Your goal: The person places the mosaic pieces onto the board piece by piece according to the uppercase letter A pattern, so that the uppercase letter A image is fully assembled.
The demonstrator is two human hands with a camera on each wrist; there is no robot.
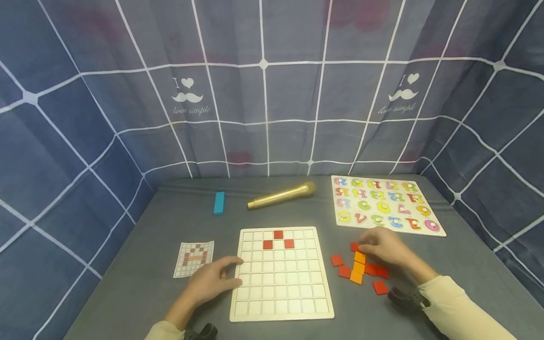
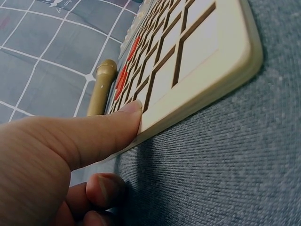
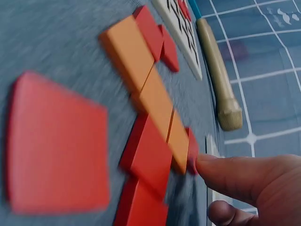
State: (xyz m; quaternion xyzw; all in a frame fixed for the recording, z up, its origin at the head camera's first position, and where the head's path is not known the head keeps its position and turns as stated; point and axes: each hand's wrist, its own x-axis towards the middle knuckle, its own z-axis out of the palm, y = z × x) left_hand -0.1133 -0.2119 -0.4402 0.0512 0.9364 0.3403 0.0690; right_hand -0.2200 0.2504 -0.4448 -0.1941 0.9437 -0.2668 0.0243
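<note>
A cream grid board lies in the middle of the table, with red square tiles in its top rows. My left hand rests at its left edge; the thumb touches the rim in the left wrist view. To the right of the board, my right hand pinches a red tile at the top of a row of orange tiles. Its index fingertip is hidden in the right wrist view. Loose red tiles lie around the orange ones.
A small pattern card lies left of the board. Behind are a blue block and a gold microphone. A number puzzle board lies at the back right. Checked cloth walls surround the table.
</note>
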